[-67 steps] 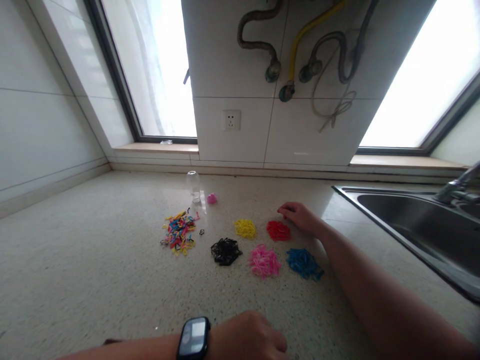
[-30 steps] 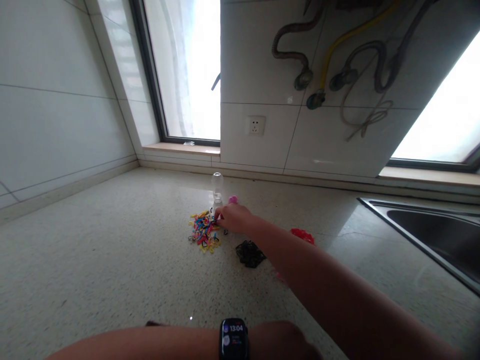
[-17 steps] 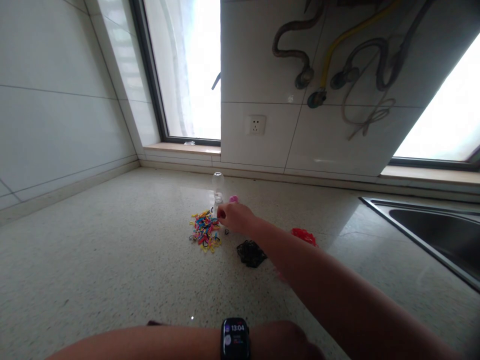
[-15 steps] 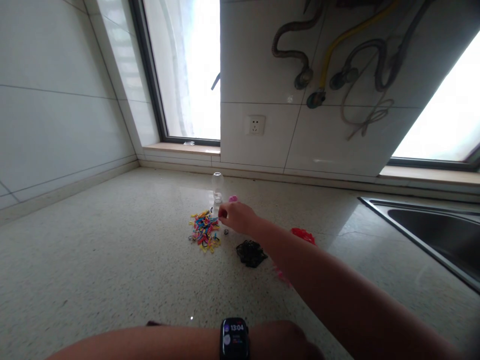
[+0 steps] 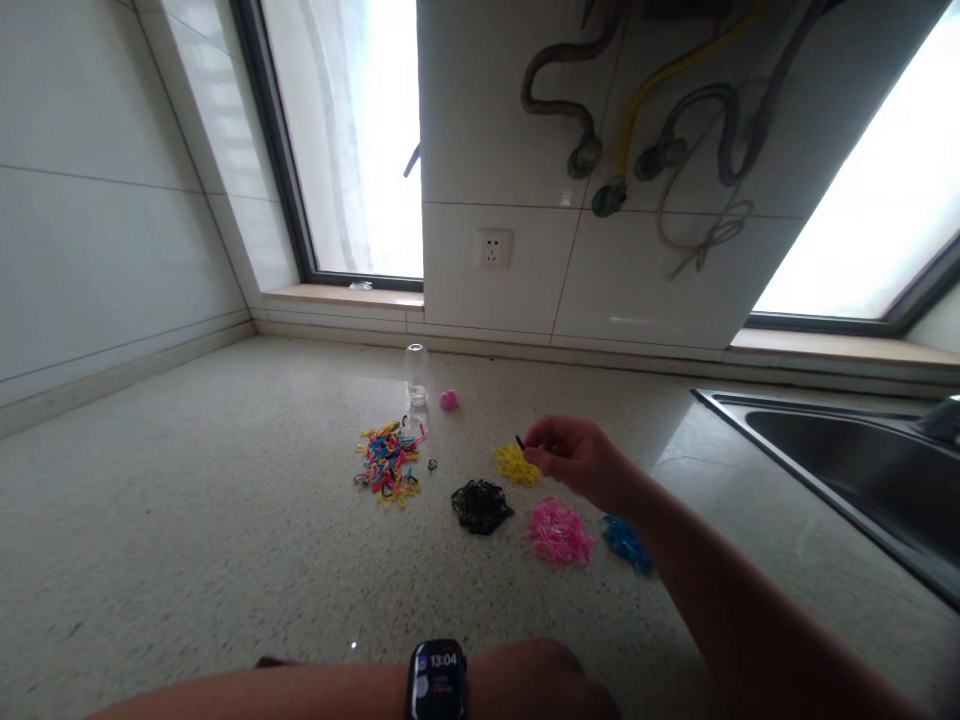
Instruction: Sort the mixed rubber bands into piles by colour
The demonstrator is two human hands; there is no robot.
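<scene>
I have my right forearm (image 5: 720, 585) slanting in from the lower right corner, the right hand (image 5: 574, 455) just right of centre, thumb and forefinger pinched. My left forearm (image 5: 262, 692) runs along the bottom edge; the left hand (image 5: 536, 680) sits bottom centre, knuckles up, fingertips hidden.

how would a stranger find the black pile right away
Start at the sink and look left across the counter, past the blue pile and the pink pile. The black pile comes next, before the mixed pile. Its neighbours are pink, yellow or many-coloured; it alone is all black.
</scene>
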